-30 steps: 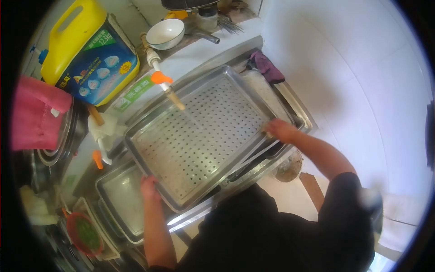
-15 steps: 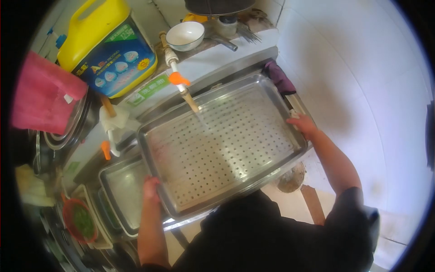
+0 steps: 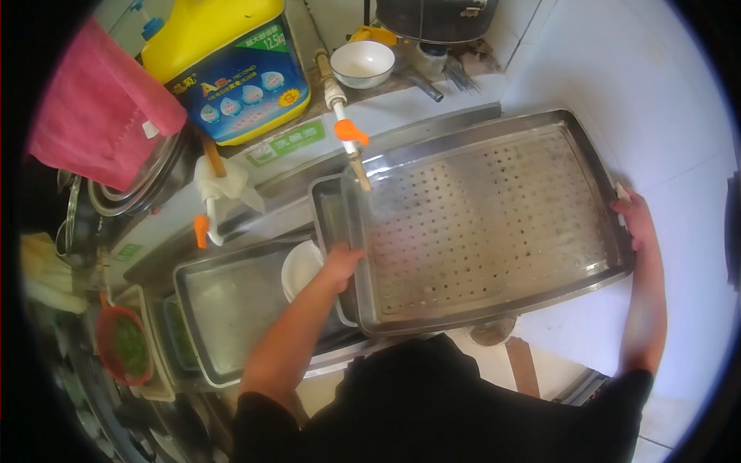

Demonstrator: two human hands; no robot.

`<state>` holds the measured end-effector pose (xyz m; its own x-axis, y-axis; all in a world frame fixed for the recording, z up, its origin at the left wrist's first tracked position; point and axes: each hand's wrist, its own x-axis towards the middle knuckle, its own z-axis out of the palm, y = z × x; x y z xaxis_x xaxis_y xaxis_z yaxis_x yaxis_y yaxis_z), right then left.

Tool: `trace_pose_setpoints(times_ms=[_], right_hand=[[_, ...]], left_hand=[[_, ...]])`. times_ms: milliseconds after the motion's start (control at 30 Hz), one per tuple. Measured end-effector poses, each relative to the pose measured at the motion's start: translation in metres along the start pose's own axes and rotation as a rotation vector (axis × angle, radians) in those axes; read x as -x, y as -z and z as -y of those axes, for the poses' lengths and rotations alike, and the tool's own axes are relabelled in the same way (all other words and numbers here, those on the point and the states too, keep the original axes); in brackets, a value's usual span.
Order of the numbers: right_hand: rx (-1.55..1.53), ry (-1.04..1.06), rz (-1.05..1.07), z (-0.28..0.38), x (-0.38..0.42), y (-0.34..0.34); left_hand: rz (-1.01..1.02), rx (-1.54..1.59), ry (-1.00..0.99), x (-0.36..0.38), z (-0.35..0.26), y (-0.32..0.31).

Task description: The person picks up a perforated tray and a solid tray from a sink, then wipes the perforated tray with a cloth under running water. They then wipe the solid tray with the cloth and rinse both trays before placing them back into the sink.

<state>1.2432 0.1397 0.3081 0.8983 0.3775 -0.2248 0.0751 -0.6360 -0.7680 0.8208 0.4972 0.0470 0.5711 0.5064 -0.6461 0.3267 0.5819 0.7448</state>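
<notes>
A large perforated metal tray (image 3: 482,220) is held up by its two short sides. My left hand (image 3: 340,266) is closed on its left rim, and my right hand (image 3: 634,220) grips the right rim. A small white piece (image 3: 622,194) shows by my right fingers; I cannot make out what it is. Over the tray's upper left corner hangs a tap (image 3: 353,143) with an orange handle. Partly covered by the tray are another metal pan (image 3: 329,199) and a white dish (image 3: 299,268), close to my left forearm.
A shallow metal tray (image 3: 231,309) lies to the left, beside a red basket of greens (image 3: 127,347). Along the back ledge stand a yellow detergent jug (image 3: 231,85), a white bowl (image 3: 363,63) and a dark pot (image 3: 438,17). A tiled wall (image 3: 617,77) rises on the right.
Both hands have carried the perforated tray to the right. The white dish and part of the other pan have come into sight at its left. The camera view has shifted somewhat too.
</notes>
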Motion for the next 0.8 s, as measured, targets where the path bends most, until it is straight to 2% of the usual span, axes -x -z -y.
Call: trace_pose_setpoints(times_ms=[67, 267, 367, 500, 567, 600, 667, 800], right_hand=[[0.103, -0.038, -0.026, 0.000, -0.003, 0.011], [0.207, -0.107, -0.029, 0.015, 0.019, 0.018], [0.224, -0.030, -0.097, -0.002, 0.022, 0.026], [0.178, -0.026, -0.146, 0.002, 0.045, 0.026], [0.089, -0.016, -0.064, 0.022, 0.068, 0.016], [0.088, -0.016, -0.067, 0.020, 0.074, 0.013], [-0.014, 0.078, -0.114, 0.013, 0.084, 0.008], [0.039, 0.070, -0.138, 0.014, 0.104, 0.003]], left_hand=[[-0.028, -0.144, 0.071, -0.025, 0.021, -0.004], [-0.005, -0.044, 0.202, -0.024, 0.022, -0.024], [-0.109, -0.134, 0.158, -0.044, 0.036, -0.028], [-0.223, -0.249, 0.052, -0.061, 0.017, -0.039], [-0.270, -0.591, 0.015, -0.074, 0.007, -0.035], [-0.269, -0.593, 0.012, -0.075, -0.001, -0.035], [-0.277, -1.011, -0.079, -0.076, -0.017, -0.034], [-0.273, -1.165, -0.126, -0.094, -0.040, -0.032]])
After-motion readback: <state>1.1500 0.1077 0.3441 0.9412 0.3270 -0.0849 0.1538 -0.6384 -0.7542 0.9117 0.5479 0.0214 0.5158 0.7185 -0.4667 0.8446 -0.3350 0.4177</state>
